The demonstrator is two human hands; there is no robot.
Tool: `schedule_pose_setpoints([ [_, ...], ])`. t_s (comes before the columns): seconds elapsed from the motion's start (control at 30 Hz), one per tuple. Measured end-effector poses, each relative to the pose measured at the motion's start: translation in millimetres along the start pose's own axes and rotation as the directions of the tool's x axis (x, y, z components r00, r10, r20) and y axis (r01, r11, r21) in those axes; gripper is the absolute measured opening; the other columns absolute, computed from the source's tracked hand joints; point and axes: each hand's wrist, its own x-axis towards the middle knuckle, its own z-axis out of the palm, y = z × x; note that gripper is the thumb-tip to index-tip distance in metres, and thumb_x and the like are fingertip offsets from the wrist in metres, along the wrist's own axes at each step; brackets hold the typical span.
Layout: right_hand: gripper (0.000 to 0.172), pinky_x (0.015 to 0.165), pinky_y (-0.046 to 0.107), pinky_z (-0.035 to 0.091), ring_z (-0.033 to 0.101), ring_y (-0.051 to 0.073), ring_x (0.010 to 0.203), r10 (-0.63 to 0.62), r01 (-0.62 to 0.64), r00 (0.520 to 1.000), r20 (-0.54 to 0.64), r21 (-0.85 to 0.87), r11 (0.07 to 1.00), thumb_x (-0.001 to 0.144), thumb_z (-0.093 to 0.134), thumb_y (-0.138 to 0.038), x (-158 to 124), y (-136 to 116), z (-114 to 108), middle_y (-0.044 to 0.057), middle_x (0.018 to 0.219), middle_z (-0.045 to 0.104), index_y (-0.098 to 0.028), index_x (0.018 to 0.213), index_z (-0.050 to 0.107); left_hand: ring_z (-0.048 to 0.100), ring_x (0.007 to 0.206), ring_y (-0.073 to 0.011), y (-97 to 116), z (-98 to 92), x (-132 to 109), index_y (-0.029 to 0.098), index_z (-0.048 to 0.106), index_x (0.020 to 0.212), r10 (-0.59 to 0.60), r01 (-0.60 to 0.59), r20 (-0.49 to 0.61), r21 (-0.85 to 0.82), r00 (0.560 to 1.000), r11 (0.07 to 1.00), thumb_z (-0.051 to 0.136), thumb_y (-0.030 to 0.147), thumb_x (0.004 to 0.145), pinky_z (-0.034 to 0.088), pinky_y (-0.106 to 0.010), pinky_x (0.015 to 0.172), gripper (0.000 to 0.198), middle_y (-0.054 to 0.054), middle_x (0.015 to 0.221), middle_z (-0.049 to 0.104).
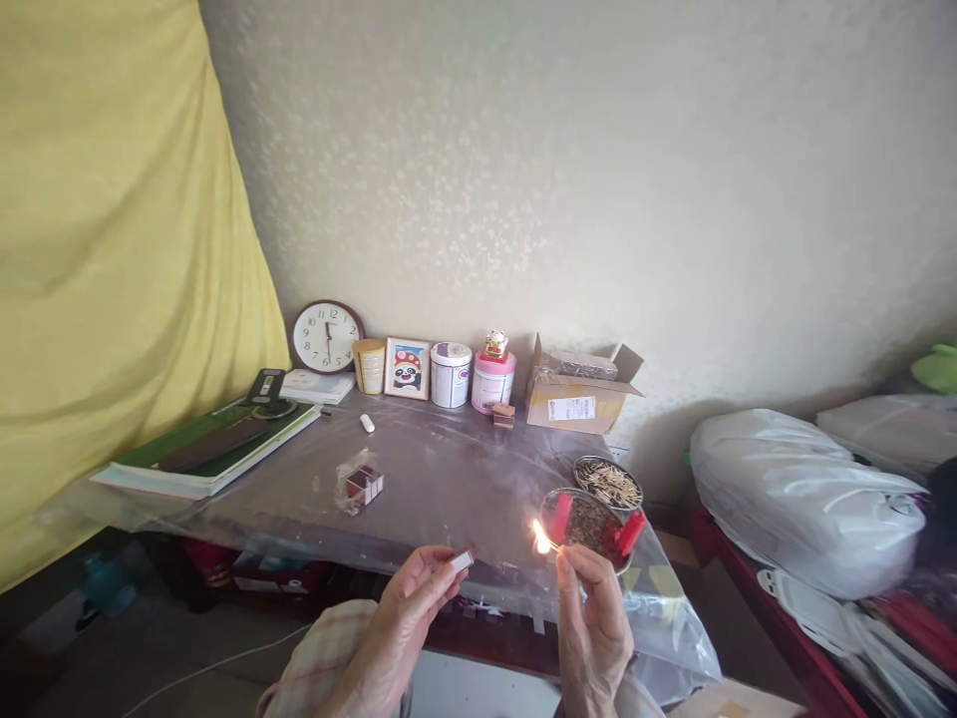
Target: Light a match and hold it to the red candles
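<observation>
My right hand point(594, 618) pinches a burning match point(551, 545), its bright flame pointing left, close in front of a red candle point(560, 517). That candle and a second red candle point(632, 534) stand in a round dish point(549, 496) filled with something dark and grainy. My left hand point(419, 593) grips a small matchbox point(462, 561) over the table's front edge. Behind the candle dish, a round tin point(578, 467) holds many matchsticks point(609, 483). A plastic-wrapped pack of matchboxes point(364, 484) lies on the table left of my hands.
Along the wall stand a clock point(327, 337), a picture frame point(408, 369), canisters point(452, 376) and an open cardboard box point(572, 399). Plastic film covers the table point(449, 469). Books point(216, 449) lie at left; a yellow curtain point(127, 249) hangs beside them. White bags point(799, 499) sit at right.
</observation>
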Motion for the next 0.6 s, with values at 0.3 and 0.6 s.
schedule_pose_setpoints([
  [0.3,0.017,0.079,0.032,0.046,0.059,0.019,0.085,0.153,-0.146,0.98,-0.125,0.059,0.987,0.085,0.064,-0.036,8.3,8.3,-10.0,0.004,0.09,0.064,-0.019,0.087,0.065,0.064,0.098,-0.0242,2.4,1.9,-0.6,0.02,0.068,0.083,-0.037,0.039,-0.065,0.021,0.997,0.999,0.077,0.038,0.07,0.044,-0.035,0.09,0.023,-0.006,0.093,0.073],
  [0.6,0.022,0.08,0.035,0.049,0.062,0.019,0.083,0.299,-0.27,0.942,-0.154,0.183,0.945,0.078,0.071,-0.038,15.3,17.8,-10.6,0.004,0.089,0.067,-0.019,0.088,0.068,0.064,0.101,-0.0286,7.6,8.6,-3.1,0.023,0.071,0.077,-0.048,0.056,-0.123,0.056,0.991,0.997,0.082,0.04,0.059,0.045,-0.038,0.093,0.027,-0.006,0.091,0.074],
])
